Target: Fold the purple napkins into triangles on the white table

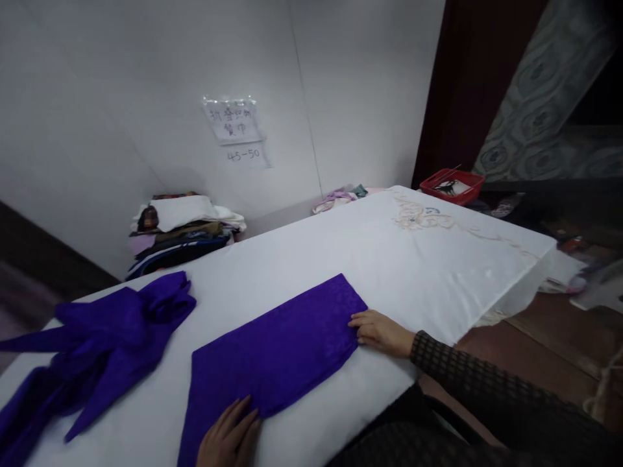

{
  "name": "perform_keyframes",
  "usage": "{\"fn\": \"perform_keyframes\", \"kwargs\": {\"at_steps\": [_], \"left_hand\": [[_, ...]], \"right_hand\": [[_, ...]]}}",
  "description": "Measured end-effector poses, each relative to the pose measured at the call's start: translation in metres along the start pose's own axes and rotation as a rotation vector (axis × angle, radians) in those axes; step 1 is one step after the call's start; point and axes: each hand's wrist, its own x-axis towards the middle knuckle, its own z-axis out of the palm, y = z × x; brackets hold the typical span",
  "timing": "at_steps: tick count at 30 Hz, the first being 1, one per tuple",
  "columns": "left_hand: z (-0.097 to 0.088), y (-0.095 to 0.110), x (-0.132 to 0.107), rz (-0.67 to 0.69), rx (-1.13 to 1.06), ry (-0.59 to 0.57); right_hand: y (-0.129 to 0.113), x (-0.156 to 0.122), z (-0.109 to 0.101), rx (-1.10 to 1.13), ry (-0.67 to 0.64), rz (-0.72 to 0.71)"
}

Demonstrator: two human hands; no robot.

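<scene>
A folded purple cloth lies flat on the white-covered table in front of me. My left hand rests palm down on its near edge, fingers stretched out flat. My right hand touches the cloth's right end, fingers curled at the edge as if pinching it. A heap of crumpled purple cloths lies to the left, apart from both hands.
A stack of folded clothes sits by the wall at the back left. Small cloth pieces lie at the table's far edge. A red basket stands beyond the far right corner. Paper notes hang on the wall.
</scene>
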Motion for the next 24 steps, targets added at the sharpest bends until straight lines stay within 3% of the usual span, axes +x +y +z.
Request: {"fn": "perform_keyframes", "kwargs": {"at_steps": [7,11,13,15,18,24], "left_hand": [[-0.029,0.063,0.011,-0.107,0.023,-0.140],[-0.028,0.105,0.029,-0.140,-0.037,-0.196],[-0.021,0.115,0.039,-0.161,-0.059,-0.175],[-0.017,0.112,0.046,-0.177,-0.067,-0.130],[-0.024,0.089,0.048,-0.235,-0.033,-0.050],[-0.079,0.040,0.050,-0.369,0.095,0.110]], "right_hand": [[-0.010,0.011,-0.038,-0.051,0.142,-0.107],[-0.021,0.030,-0.060,-0.079,0.216,-0.210],[-0.028,0.036,-0.071,-0.072,0.256,-0.214],[-0.032,0.037,-0.082,-0.077,0.277,-0.174],[-0.026,0.032,-0.096,-0.137,0.304,-0.127],[-0.003,0.013,-0.107,-0.165,0.277,-0.002]]}}
